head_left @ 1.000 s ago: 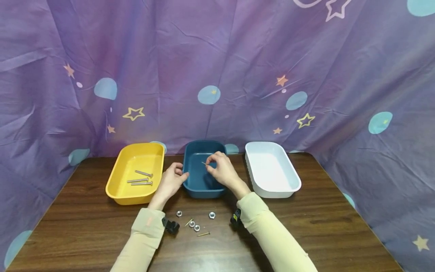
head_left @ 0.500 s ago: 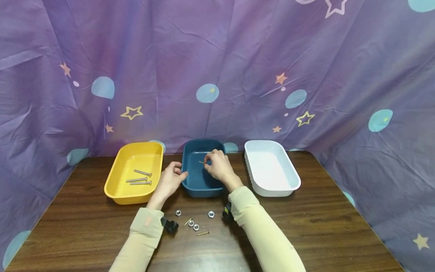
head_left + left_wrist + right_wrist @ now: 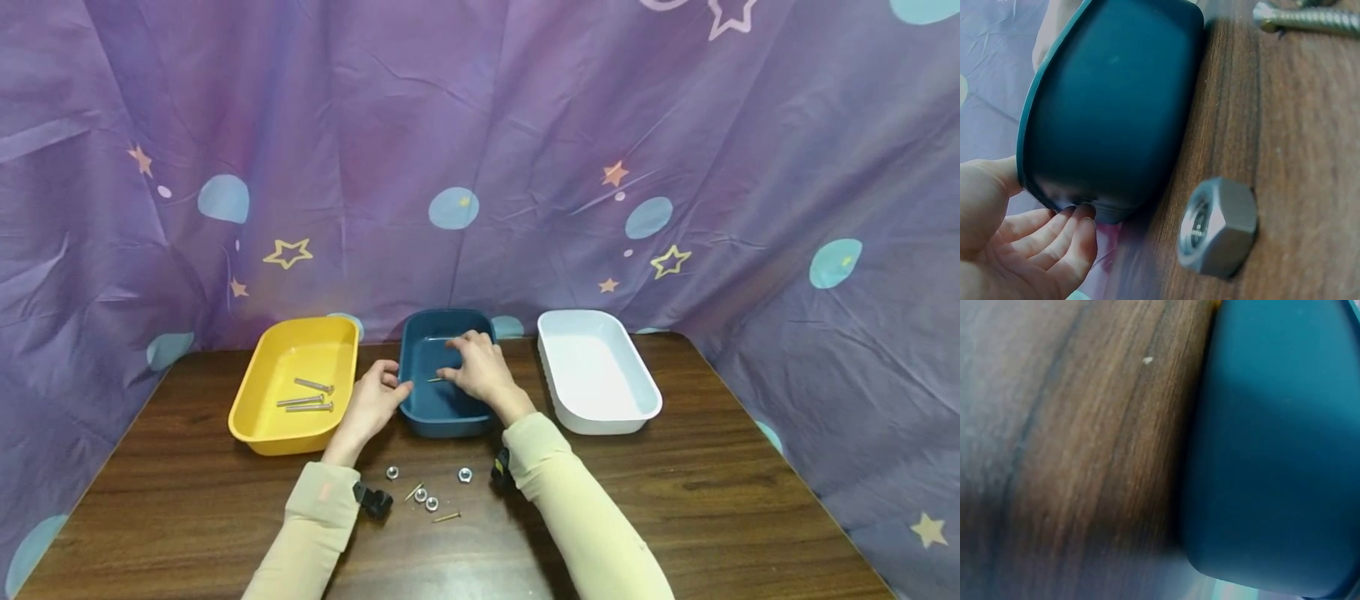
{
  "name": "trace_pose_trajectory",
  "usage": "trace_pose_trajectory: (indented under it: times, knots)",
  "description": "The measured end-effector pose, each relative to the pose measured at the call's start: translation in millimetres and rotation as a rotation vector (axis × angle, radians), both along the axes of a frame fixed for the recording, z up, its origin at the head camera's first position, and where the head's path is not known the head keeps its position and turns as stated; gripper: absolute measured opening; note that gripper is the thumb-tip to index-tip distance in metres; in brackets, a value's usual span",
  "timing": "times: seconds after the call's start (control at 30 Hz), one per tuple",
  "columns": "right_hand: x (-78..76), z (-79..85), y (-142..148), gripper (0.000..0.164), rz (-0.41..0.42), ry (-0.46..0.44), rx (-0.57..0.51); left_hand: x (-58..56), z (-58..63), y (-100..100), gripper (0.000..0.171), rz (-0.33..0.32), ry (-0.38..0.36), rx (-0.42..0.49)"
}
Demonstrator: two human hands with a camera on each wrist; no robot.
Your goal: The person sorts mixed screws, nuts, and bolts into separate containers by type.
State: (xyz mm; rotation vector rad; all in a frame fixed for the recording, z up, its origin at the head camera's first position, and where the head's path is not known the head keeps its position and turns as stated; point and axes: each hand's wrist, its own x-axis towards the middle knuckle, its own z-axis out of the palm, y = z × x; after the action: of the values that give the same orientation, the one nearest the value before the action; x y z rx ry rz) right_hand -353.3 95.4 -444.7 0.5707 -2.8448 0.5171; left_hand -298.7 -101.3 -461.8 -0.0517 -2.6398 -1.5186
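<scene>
My right hand (image 3: 483, 367) is over the dark blue tray (image 3: 450, 427), with thumb and fingers spread apart. A small brass screw (image 3: 434, 380) lies in that tray, just beside the thumb tip. My left hand (image 3: 377, 396) grips the tray's left side, its thumb at the rim and its fingers against the outer wall, as the left wrist view shows of the blue tray (image 3: 1110, 112). In the right wrist view only the tray's wall (image 3: 1279, 450) and the table show; the hand is out of sight there.
On the brown table (image 3: 712, 500) lie several steel nuts (image 3: 465, 475) and two brass screws (image 3: 447, 517) in front of the blue tray. At left a yellow tray (image 3: 258, 421) holds three long bolts (image 3: 309, 408). A white tray (image 3: 600, 375) stands at right, before a purple curtain.
My right thumb and fingers have parted and let go of the brass screw, which has dropped into the blue tray. The left hand has stayed at the tray's side.
</scene>
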Motion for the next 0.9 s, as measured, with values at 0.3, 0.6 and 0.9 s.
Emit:
trace_pose_trajectory:
  times: [0.3,0.6,0.9]
  knots:
    - [2.2,-1.9,5,0.051,0.022,0.063,-0.161,1.2,-2.3,0,0.041,-0.004,0.000,0.041]
    - [18.1,7.3,8,0.032,0.048,0.195,-0.439,1.4,-1.2,-2,0.042,0.001,0.035,-0.018]
    - [52.2,22.6,23,0.025,0.026,0.215,-0.585,0.8,-0.1,-2,0.041,-0.014,0.034,-0.024]
